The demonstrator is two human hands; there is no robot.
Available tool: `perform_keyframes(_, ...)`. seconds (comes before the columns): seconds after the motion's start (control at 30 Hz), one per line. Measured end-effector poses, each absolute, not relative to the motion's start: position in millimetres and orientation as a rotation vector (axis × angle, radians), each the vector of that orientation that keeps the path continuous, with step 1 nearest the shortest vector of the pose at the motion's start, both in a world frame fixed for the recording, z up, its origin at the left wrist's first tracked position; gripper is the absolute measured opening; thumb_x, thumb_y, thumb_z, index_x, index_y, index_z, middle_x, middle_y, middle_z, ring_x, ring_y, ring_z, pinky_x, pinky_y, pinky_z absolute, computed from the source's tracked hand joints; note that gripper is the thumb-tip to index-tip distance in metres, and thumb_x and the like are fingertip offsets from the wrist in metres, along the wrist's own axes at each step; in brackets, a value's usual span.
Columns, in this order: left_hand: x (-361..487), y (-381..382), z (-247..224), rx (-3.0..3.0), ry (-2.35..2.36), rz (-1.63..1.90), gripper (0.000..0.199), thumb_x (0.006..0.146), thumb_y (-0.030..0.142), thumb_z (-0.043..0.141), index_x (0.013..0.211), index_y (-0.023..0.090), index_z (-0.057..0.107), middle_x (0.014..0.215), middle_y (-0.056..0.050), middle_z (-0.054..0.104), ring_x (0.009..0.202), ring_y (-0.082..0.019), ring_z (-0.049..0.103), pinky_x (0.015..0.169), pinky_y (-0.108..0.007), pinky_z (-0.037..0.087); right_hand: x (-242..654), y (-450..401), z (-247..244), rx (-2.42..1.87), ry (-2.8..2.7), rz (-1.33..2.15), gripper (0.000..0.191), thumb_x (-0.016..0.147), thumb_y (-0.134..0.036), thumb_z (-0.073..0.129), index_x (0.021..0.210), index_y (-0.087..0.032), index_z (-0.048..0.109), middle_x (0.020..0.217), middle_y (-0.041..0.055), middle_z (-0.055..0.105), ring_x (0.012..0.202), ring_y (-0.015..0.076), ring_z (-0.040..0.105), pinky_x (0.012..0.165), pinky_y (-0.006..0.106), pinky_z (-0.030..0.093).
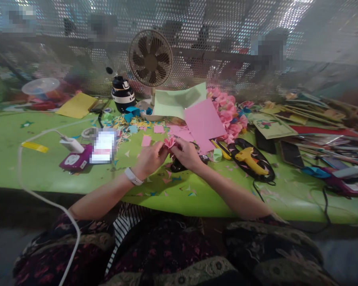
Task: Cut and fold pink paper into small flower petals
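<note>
A small pink paper flower (169,143) is held up between two hands, over the green tabletop (158,204). One side is pinched by the fingertips of the left hand (150,159), and the other side by those of the right hand (185,153).

The petals could be bent or torn if they are squeezed too hard, since paper is thin. If the flower is held too loosely, it could be dropped among the paper scraps (167,180) and be hard to find. Light bits could be blown about by the fan (150,59) if it is on; that cannot be told. The right arm (226,190) could be burned if the yellow glue gun (252,159), set near it, is hot and gets bumped. A cut could be made by the yellow cutter (222,149) if its blade is left out, but the blade is too small to be made out.

The flower is seen with its petals opened at the top, like a little cup. Its bottom is hidden by the fingers, so no stem can be made out. A like pink is seen in the big heap of flowers (226,111) and the flat pink sheet (203,119) behind it.
</note>
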State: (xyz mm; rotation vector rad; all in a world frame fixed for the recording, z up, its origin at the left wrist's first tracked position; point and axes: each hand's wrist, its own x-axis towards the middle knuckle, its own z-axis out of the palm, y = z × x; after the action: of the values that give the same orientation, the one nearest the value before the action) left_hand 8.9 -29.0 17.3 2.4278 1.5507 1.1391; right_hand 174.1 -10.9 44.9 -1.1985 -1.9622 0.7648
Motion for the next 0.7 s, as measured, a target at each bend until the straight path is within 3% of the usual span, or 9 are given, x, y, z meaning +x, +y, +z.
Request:
perform_keyframes(0.2,7.0,-32.6,20.7,2.593,1.647,1.02,0.023,0.094,0.034,0.049,0.085,0.017,0.061,0.061,-0.004,0.065,0.051,-0.016,0.058,0.05,-0.026,0.032,170.7,-15.2,46.4,-1.324,-2.134,0.449,0.013,0.08,-0.025,0.049,0.068,-0.021,0.049,0.061,-0.001,0.053,0.056,0.0138,0.045,0.057,0.025,0.03)
perform_keyframes(0.4,1.6,-29.3,17.5,2.763,1.545,1.106,0.024,0.092,0.034,0.049,0.08,0.016,0.061,0.054,-0.004,0.061,0.045,-0.016,0.056,0.047,-0.027,0.03,173.1,-14.0,46.4,-1.269,-2.33,0.239,0.012,0.082,-0.021,0.048,0.078,-0.019,0.059,0.07,0.0042,0.063,0.059,0.0161,0.049,0.059,0.027,0.029)
perform_keyframes(0.7,-0.8,-26.9,26.2,2.474,1.487,1.246,0.034,0.096,0.041,0.049,0.072,0.019,0.053,0.059,-0.002,0.061,0.048,-0.013,0.053,0.051,-0.025,0.03,176.4,-11.3,47.7,-1.122,-2.234,0.471,0.016,0.089,-0.019,0.043,0.085,-0.018,0.058,0.081,0.0062,0.067,0.066,0.0167,0.055,0.063,0.025,0.036)
